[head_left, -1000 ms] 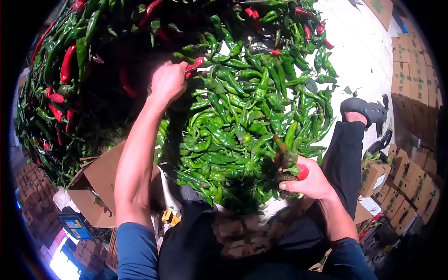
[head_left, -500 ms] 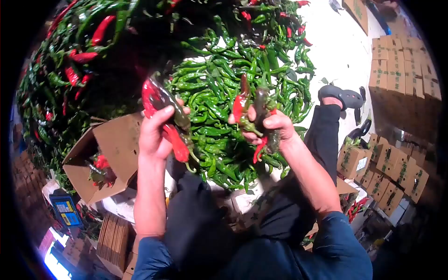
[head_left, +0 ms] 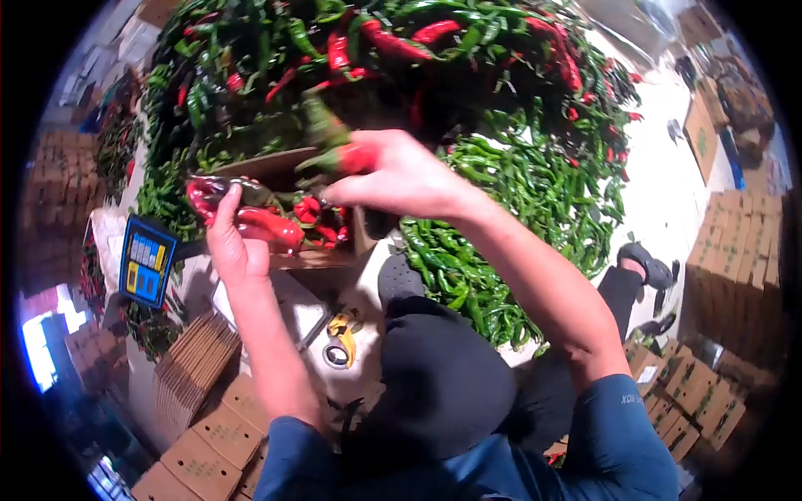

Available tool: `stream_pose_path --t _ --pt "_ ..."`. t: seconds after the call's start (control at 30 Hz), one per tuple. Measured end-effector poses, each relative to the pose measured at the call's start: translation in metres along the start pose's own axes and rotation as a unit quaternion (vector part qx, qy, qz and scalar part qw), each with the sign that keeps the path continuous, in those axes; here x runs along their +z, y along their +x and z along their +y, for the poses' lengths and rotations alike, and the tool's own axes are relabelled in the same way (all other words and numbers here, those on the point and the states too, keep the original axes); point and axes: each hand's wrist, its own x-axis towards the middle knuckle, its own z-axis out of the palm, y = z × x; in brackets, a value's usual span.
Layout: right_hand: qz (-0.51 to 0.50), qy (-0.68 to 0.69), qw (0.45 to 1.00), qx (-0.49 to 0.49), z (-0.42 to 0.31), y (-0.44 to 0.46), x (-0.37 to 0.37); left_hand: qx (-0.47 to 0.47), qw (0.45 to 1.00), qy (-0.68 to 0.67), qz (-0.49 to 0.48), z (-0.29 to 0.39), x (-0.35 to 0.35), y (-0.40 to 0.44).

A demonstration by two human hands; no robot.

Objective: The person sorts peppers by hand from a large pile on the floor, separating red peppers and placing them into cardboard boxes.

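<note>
My left hand [head_left: 237, 244] is closed around a few large chili peppers [head_left: 271, 227], red and dark brownish green, at the near left side of an open cardboard box [head_left: 365, 238]. My right hand [head_left: 403, 174] reaches across to the box's right side and grips several chili peppers [head_left: 357, 157], red and green. Those are smeared by motion, with their tips sticking out above and to the left of the fingers. Inside the box lie red peppers [head_left: 317, 221], partly hidden behind my left hand and its load.
A heap of green and red peppers [head_left: 393, 42] rises beyond the box, with green ones [head_left: 493, 250] spread to the right. Near me are a blue scale display [head_left: 148, 260], a yellow tape dispenser [head_left: 340, 341] and flattened cardboard [head_left: 192, 355]. Boxes [head_left: 735, 267] are stacked at right.
The view has swung left. Both hands, with peppers in them, have moved from over the spread green peppers to the cardboard box, the right hand crossing leftward.
</note>
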Motion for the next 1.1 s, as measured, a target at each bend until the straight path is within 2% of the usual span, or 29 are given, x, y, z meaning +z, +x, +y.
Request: stream_pose_path --t 0.03,0.07,0.13,0.17,0.2,0.27,0.3,0.33,0.37,0.4,0.43,0.57,0.63,0.67,0.73,0.8,0.83,0.87,0.93,1.07,1.1 --pt "0.004 -0.174 0.984 -0.043 -0.008 0.017 0.02 0.003 1.0 0.009 -0.019 0.0 -0.012 0.003" --pt "0.009 -0.343 0.935 -0.088 -0.012 0.033 0.037 -0.001 0.999 0.005 -0.04 -0.001 -0.02 0.004" --pt "-0.047 -0.401 0.91 -0.087 -0.002 0.058 0.062 -0.008 0.998 0.042 0.038 0.001 -0.041 0.002" --pt "-0.14 -0.412 0.9 -0.02 0.001 0.067 0.062 0.01 0.995 0.044 0.084 -0.002 -0.049 -0.003" --pt "-0.168 -0.327 0.93 0.001 0.016 0.07 0.058 0.027 0.989 0.032 0.141 -0.006 -0.048 -0.01" --pt "-0.152 -0.183 0.97 0.049 0.051 0.077 0.046 0.14 0.97 0.027 0.199 -0.016 -0.04 -0.025" --pt "-0.122 -0.065 0.985 0.104 0.06 0.076 0.042 0.183 0.961 0.054 0.2 -0.02 -0.035 -0.032" --pt "-0.088 0.053 0.982 0.16 0.057 0.072 0.038 0.177 0.967 0.073 0.169 -0.023 -0.033 -0.038" --pt "-0.106 0.193 0.958 0.183 0.052 0.066 0.029 0.169 0.972 0.093 0.136 -0.027 -0.032 -0.045" --pt "-0.129 0.28 0.934 0.178 0.052 0.063 0.023 0.158 0.976 0.113 0.1 -0.031 -0.031 -0.051" --pt "-0.136 0.309 0.925 0.174 0.051 0.061 0.02 0.134 0.982 0.111 0.074 -0.036 -0.03 -0.052" --pt "-0.159 0.355 0.904 0.179 0.054 0.053 0.02 0.028 0.995 0.079 -0.047 -0.043 0.002 -0.058" --pt "-0.186 0.334 0.904 0.191 0.053 0.05 0.025 -0.054 0.955 -0.057 -0.285 -0.042 -0.002 -0.037" --pt "-0.209 0.324 0.901 0.2 0.054 0.05 0.026 -0.093 0.948 -0.083 -0.292 -0.047 -0.008 -0.033" --pt "-0.191 0.332 0.895 0.228 0.049 0.045 0.035 -0.109 0.969 -0.071 -0.208 -0.044 -0.002 -0.032" --pt "-0.157 0.371 0.89 0.213 0.053 0.044 0.039 -0.083 0.981 -0.067 -0.162 -0.044 -0.001 -0.03" --pt "-0.108 0.38 0.895 0.207 0.054 0.042 0.039 -0.049 0.984 -0.097 -0.145 -0.047 -0.003 -0.027" --pt "-0.112 0.398 0.888 0.2 0.067 0.044 0.031 -0.043 0.984 -0.122 -0.121 -0.045 -0.005 -0.028" --pt "-0.044 0.424 0.886 0.184 0.065 0.038 0.029 -0.046 0.986 -0.137 -0.081 -0.043 -0.021 -0.026" --pt "0.017 0.435 0.879 0.192 0.076 0.021 0.02 -0.041 0.999 -0.008 0.001 -0.038 -0.034 -0.027" --pt "0.056 0.394 0.893 0.211 0.077 0.014 0.017 -0.026 0.999 0.03 0.011 -0.04 -0.035 -0.029"
